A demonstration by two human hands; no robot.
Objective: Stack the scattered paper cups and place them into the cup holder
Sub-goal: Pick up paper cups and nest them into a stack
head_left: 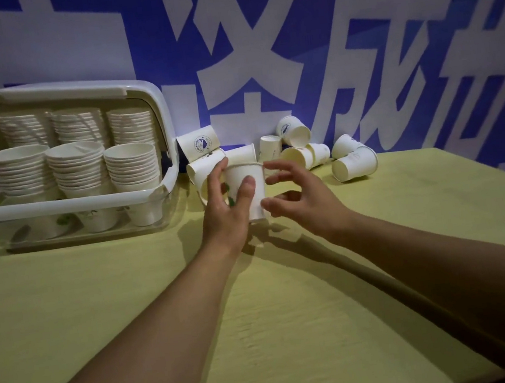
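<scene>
Tabletop (131, 301): left hand (225, 213) gripping cup (249, 188)

Behind everything, a blue wall banner (353, 35) printed with oversized white characters, filling the whole backdrop. Below it, a surface (276, 315) draped in pale yellow-green cloth, faintly textured. Dim overall, with a brighter patch low on the banner and soft dark shadows across the cloth.
</scene>
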